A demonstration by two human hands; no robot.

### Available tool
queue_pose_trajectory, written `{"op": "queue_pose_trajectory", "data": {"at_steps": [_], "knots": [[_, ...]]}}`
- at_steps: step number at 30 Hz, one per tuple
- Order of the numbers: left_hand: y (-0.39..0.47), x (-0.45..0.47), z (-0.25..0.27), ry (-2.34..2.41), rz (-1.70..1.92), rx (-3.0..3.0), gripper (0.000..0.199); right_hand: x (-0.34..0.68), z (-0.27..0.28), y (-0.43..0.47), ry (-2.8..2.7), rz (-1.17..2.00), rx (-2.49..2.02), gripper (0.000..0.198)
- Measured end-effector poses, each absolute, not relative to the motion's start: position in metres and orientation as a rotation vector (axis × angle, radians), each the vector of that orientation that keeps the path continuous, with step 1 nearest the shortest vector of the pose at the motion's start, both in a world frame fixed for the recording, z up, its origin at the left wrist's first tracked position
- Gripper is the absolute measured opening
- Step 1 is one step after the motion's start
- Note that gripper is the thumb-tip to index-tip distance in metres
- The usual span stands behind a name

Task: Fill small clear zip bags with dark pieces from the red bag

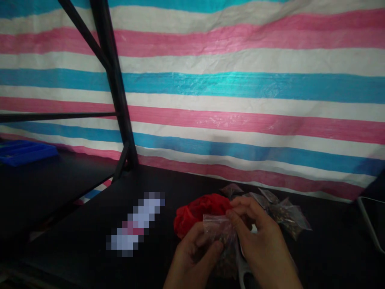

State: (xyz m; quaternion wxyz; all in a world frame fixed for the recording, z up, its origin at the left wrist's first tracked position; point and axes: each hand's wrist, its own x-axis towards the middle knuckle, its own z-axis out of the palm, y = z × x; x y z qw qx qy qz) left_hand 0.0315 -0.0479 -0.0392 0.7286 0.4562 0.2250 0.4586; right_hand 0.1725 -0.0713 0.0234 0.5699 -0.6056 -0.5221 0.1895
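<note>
Between my hands is a small clear zip bag (221,226) with dark, grainy contents. My left hand (195,255) grips its left side, thumb across the front. At the bag's upper right corner, the thumb and fingers of my right hand (258,233) pinch the top edge. Just behind the bag lies a bunched red cloth item (198,208), perhaps a pouch. Scissors (245,273) with a grey handle rest under my right hand, partly hidden. Several similar filled zip bags (285,216) lie in a heap beyond my right hand.
A black table (144,265) carries these things. A blurred-out pale strip (135,226) lies left of the red cloth. A blue tray (27,152) sits on another dark surface at far left, past a black metal post (112,84). At the right edge is a phone-like device (373,220). Striped sheeting (240,120) hangs behind.
</note>
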Motion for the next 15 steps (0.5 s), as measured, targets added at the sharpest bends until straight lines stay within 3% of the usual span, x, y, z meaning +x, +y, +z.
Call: {"op": "queue_pose_trajectory", "data": {"at_steps": [5, 11, 15], "knots": [[-0.048, 0.043, -0.034, 0.626, 1.066, 1.103, 0.038, 0.19, 0.022, -0.076, -1.2, 0.599, -1.347, 0.026], [-0.046, 0.038, -0.056, 1.034, 1.375, 1.839, 0.021, 0.252, 0.004, -0.078, -1.016, 0.315, -1.632, 0.031], [-0.037, 0.03, -0.065, 1.359, 1.447, 2.274, 0.028, 0.282, -0.016, -0.077, -1.07, 0.08, -1.868, 0.031]]}}
